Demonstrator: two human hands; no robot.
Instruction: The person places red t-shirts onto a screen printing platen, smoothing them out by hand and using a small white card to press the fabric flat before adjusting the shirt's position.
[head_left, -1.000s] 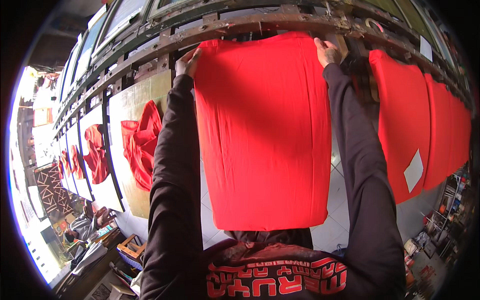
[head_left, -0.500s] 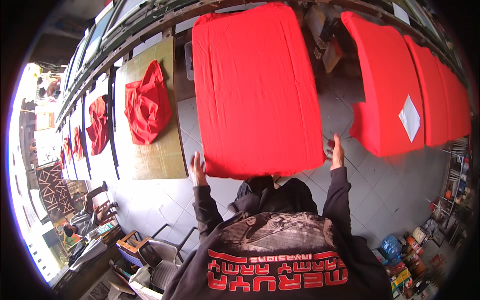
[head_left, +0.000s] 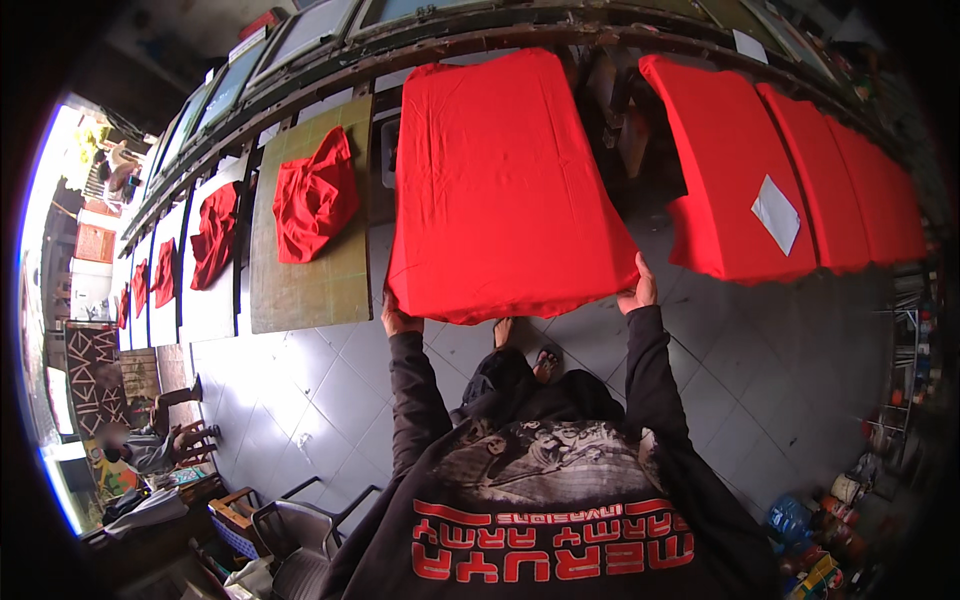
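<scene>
A red cloth (head_left: pixel 500 190) is stretched over a long board in front of me, with light creases along its length. Its near edge hangs in soft waves. My left hand (head_left: pixel 401 318) holds the near left corner, fingers partly hidden behind the cloth. At the near right corner my right hand (head_left: pixel 640 287) grips the edge, with the thumb up along the side. Left of it, a bunched red cloth (head_left: pixel 315 200) lies on a bare olive-coloured board (head_left: pixel 290 303).
More boards with crumpled red cloths (head_left: pixel 213 235) run off to the left. To the right, red-covered boards (head_left: pixel 725 160) stand in a row, one bearing a white paper square (head_left: pixel 777 215). Framed screens (head_left: pixel 305 40) line the back. A grey chair (head_left: pixel 300 535) and a seated person (head_left: pixel 150 445) are lower left.
Both hands have gone from apart beside the cloth to gripping its near corners. The near edge is now pulled out wider, and the view has shifted.
</scene>
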